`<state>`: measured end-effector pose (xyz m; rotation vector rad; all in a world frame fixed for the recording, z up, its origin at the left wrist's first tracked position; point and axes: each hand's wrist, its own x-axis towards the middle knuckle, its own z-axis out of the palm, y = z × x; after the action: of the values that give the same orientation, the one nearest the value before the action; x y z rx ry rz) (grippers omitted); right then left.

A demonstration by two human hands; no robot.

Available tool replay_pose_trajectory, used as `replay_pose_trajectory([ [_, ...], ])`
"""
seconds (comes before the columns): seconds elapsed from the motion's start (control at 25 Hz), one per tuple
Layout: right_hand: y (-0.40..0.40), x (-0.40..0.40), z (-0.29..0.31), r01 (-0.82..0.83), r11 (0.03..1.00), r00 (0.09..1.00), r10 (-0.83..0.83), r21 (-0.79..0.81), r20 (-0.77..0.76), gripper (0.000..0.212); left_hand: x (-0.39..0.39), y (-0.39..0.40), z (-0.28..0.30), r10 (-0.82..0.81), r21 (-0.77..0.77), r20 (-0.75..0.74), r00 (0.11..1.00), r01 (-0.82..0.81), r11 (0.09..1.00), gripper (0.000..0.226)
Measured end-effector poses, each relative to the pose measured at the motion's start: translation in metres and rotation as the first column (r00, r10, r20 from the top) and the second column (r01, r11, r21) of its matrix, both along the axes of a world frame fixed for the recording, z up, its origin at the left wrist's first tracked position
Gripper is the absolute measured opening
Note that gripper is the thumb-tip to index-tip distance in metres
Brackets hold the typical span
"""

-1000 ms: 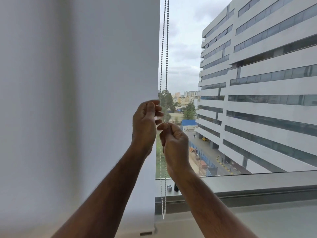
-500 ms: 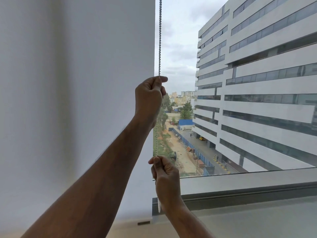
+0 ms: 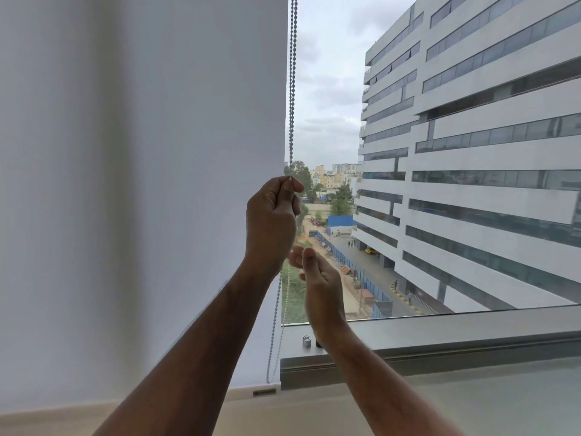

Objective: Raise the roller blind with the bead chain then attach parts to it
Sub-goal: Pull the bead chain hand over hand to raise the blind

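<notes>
Beyond the window glass stood a pale multi-storey building (image 3: pixel 490 171) under an overcast sky, with the grey sill (image 3: pixel 440 338) running along the bottom of the opening.

The bead chain (image 3: pixel 292 89) hung vertically just beside the right edge of the roller blind (image 3: pixel 157 184), its long axis running straight up and down. Two strands were visible above the grip; below it, the loop continued down past the forearm toward the blind's bottom bar (image 3: pixel 251 392), which sat low, near sill level. By that position the blind appeared close to fully lowered, so the raising step was judged barely begun.

The left hand (image 3: pixel 272 221) was closed in a fist on the chain, with the thumb and forefinger pinching it at the top of the fist. The right hand (image 3: pixel 317 278) was below and just to the right, fingers loosely curled and partly open, holding nothing visible. The chain lay to the left of those fingers, close by but apart.

The left hand was therefore the gripping hand; the right hand would need to travel leftward to take the chain for a further pull.

A small metal part (image 3: pixel 306 342) rested on the sill, beside the right wrist.
</notes>
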<state>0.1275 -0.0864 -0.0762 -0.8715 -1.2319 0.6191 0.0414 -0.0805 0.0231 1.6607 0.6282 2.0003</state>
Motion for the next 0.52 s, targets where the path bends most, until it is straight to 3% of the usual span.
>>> replay_pose_trajectory([
  [0.2,0.008,0.002,0.096,-0.021,0.965,1.000,0.024,0.261,-0.009,0.034,-0.002,0.003,-0.028,0.072,0.004,-0.037,0.997,-0.072,0.997,0.029],
  [0.36,0.009,-0.008,0.150,-0.055,0.958,0.998,0.059,0.281,-0.003,0.029,0.003,0.003,-0.053,0.081,-0.033,-0.070,0.994,-0.084,0.996,0.032],
  [0.52,0.006,-0.019,0.173,-0.120,0.963,0.983,0.150,0.243,-0.109,0.020,0.005,0.000,-0.080,0.067,-0.075,-0.088,0.994,-0.074,0.994,0.031],
])
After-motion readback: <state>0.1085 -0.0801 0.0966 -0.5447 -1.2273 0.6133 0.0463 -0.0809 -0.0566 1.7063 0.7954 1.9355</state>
